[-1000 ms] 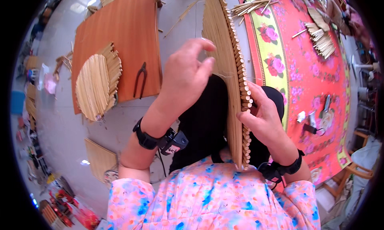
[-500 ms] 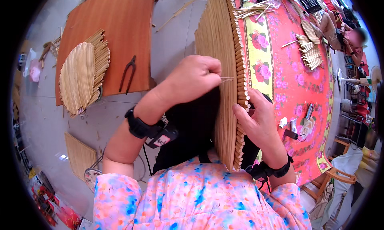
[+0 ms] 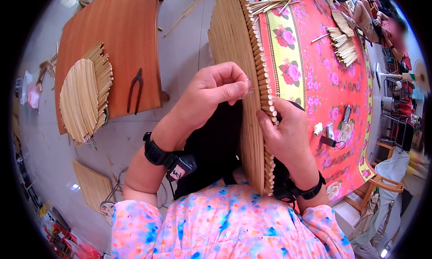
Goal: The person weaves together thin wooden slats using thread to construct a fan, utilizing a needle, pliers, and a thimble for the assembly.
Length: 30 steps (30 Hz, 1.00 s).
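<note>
While the stick mat (image 3: 234, 43) sits just left of the flowered cloth (image 3: 333, 88), the right hand (image 3: 290, 128) grips the mat's edge; the left hand (image 3: 211, 90), farther from the cloth, pinches thin thread (image 3: 251, 90).

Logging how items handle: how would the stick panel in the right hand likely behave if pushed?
The stick panel looks fairly stiff, as it stands edge-up without visible sagging. It may flex slightly between its many side-by-side sticks. It could tip sideways, being thin and on edge.
</note>
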Motion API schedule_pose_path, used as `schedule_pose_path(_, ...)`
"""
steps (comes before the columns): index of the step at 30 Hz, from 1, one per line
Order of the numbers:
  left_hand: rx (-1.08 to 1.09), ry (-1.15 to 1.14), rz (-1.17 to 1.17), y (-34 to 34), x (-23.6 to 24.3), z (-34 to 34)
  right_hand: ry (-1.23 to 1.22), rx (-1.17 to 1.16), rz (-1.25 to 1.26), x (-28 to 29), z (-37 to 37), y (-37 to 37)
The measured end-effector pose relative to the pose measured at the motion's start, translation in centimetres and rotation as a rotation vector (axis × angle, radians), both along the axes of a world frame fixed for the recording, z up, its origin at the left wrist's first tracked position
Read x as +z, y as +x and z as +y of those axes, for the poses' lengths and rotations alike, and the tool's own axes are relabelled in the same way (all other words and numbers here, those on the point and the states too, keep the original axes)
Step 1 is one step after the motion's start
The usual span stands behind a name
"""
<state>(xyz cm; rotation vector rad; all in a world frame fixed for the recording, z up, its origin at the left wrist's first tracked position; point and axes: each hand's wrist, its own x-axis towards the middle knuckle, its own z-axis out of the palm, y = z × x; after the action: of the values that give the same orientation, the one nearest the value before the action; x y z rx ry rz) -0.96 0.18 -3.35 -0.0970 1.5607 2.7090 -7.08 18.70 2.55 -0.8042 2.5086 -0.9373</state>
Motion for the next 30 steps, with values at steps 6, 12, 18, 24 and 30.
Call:
schedule_pose_path(6,0.332,-0.666,-0.036,-0.9,1.7,-2.1,0.032,0.017,-0.038,0.2,0.3,-0.2)
schedule_pose_path(12,0.375,-1.847,0.594,-3.2,5.3,-0.3,0.122,0.049,-0.147,1.2,-0.5,0.8)
schedule_pose_path(18,-0.001,-2.173,0.683,-5.7,5.3,-1.7,-0.075,0.107,-0.237,0.8,2.3,2.5)
schedule_pose_path(24,0.089,-2.306,0.935,-6.2,7.5,-4.2,-0.195,0.161,-0.114,0.6,2.9,3.7)
schedule_pose_path(30,0.427,-2.356,0.988,-5.4,13.4,-6.9,-0.767,0.168,0.992,5.2,3.3,3.0)
